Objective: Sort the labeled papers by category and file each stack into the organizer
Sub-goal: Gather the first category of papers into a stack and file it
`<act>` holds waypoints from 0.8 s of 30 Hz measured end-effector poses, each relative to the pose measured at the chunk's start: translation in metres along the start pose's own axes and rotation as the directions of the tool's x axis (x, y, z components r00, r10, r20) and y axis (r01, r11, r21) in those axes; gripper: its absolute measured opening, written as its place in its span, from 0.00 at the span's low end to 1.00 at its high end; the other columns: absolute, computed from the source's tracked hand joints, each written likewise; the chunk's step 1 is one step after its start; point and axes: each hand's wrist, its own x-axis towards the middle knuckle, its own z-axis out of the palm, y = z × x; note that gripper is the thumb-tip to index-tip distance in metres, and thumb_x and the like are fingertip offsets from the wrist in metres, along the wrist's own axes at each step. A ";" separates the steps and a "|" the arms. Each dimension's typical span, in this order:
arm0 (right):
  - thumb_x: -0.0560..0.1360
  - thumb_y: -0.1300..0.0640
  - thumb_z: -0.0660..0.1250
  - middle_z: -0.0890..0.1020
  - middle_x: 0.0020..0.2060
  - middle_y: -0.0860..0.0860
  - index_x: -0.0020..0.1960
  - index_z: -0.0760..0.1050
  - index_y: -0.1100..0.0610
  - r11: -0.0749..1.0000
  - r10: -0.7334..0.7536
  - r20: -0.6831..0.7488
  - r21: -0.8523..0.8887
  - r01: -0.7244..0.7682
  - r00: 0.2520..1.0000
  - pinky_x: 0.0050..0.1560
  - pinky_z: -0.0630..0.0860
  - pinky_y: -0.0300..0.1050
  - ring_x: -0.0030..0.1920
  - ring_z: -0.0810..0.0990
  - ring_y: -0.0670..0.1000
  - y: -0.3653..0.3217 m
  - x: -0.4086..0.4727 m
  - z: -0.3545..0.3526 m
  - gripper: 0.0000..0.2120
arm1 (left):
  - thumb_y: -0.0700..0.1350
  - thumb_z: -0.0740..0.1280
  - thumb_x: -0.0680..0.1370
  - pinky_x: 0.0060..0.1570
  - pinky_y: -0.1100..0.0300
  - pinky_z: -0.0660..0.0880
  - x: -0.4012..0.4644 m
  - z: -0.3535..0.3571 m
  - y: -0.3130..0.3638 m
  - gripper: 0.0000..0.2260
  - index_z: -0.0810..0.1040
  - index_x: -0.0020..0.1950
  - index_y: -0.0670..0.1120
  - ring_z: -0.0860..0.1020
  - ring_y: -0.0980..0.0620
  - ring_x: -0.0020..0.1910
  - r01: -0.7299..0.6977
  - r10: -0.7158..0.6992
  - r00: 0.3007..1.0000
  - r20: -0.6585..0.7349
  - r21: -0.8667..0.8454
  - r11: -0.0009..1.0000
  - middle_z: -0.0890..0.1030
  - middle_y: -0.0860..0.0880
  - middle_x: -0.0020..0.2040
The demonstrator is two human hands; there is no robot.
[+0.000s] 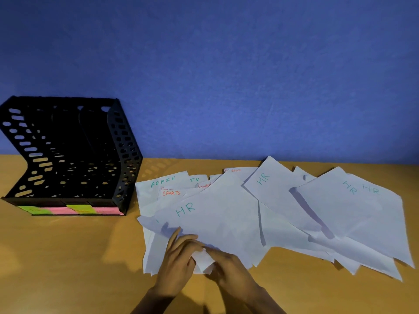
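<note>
White labeled papers lie fanned over the wooden table (68, 257). A sheet marked HR (217, 214) tops the left pile, over sheets marked ADMIN (158, 184) and SPORTS (171, 193). More HR sheets (353, 200) spread to the right, and a FINANCE sheet (233, 170) shows at the back. My left hand (179, 257) and my right hand (229, 266) meet at the near edge of the top HR sheet and pinch its curled lower corner (205, 260). A black perforated file organizer (68, 155) stands at the left with nothing in its slots.
Green and pink sticky labels (74, 209) run along the organizer's front base; their writing is too dim to read. A blue wall (226, 75) rises right behind the table. Bare tabletop shows in front of the organizer and at the near left.
</note>
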 end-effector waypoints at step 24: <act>0.82 0.68 0.45 0.81 0.62 0.52 0.62 0.80 0.60 0.830 -0.428 -0.396 -0.528 0.180 0.812 0.64 0.74 0.57 0.68 0.75 0.53 -0.022 -0.035 -0.015 0.25 | 0.45 0.70 0.76 0.47 0.42 0.81 0.098 -0.007 0.014 0.15 0.77 0.60 0.59 0.83 0.43 0.52 0.733 -0.600 0.568 0.564 -0.678 0.058 0.84 0.49 0.55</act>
